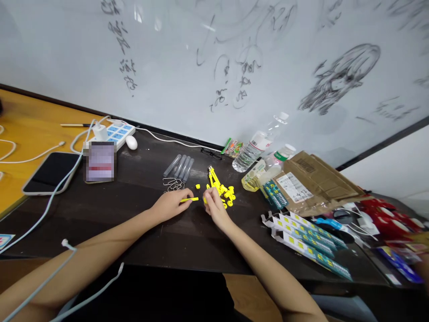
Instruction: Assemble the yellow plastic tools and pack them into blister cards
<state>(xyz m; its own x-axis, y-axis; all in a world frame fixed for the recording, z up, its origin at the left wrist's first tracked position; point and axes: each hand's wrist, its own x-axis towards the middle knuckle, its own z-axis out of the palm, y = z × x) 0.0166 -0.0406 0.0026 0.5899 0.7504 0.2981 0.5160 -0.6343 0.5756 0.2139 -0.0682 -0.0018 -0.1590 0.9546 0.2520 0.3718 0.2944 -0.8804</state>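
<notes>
My left hand (172,205) is closed in a pinch on a thin yellow plastic rod (191,199), whose end points to the right. Facing it, my right hand (215,205) is also closed, and a bit of a small yellow plastic piece shows at its fingertips; most of that piece is hidden. Just beyond the right hand lies a pile of small yellow plastic parts (230,193), with longer yellow rods (215,177) behind. One loose yellow piece (197,186) sits between the hands. Bent metal wire hooks (173,183) and several clear plastic tubes (184,167) lie beyond my left hand.
Water bottles (250,152) and a flattened cardboard parcel (311,179) stand at the back right. Several open printed boxes (311,243) lie nearer. On the left are a phone (50,173), a power strip (119,134), a white mouse-like object (132,142) and cables; a whiteboard (187,67) rises behind.
</notes>
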